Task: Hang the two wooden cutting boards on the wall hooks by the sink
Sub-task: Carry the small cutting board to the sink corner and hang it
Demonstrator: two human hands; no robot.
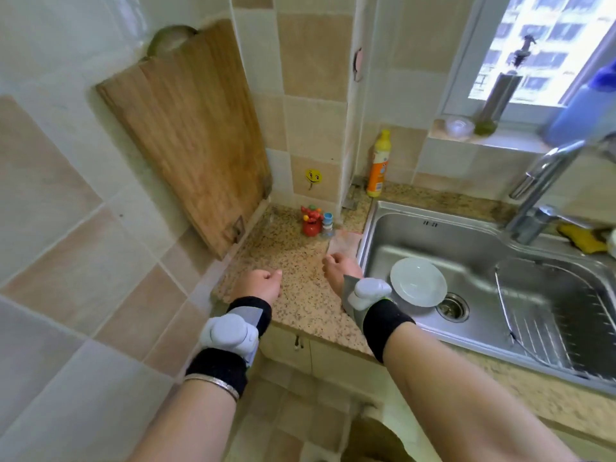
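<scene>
A large rectangular wooden cutting board (193, 135) leans against the left tiled wall, its lower end on the speckled countertop (293, 261), a metal ring at its bottom edge. Behind its top peeks the rounded edge of a second board (168, 36), mostly hidden. A yellow smiley wall hook (313, 177) sticks to the back wall tiles near the corner. My left hand (258, 285) hovers over the counter in a loose fist, holding nothing. My right hand (340, 270) is curled the same way, just left of the sink. Both wrists wear black bands with white devices.
A steel sink (383, 235) holds a white plate (418, 286) and a wire drainer (546, 315). The faucet (546, 181) arches at right. An orange detergent bottle (378, 165) and small red toy (311, 221) stand by the back wall. A cloth (345, 240) lies beside the sink.
</scene>
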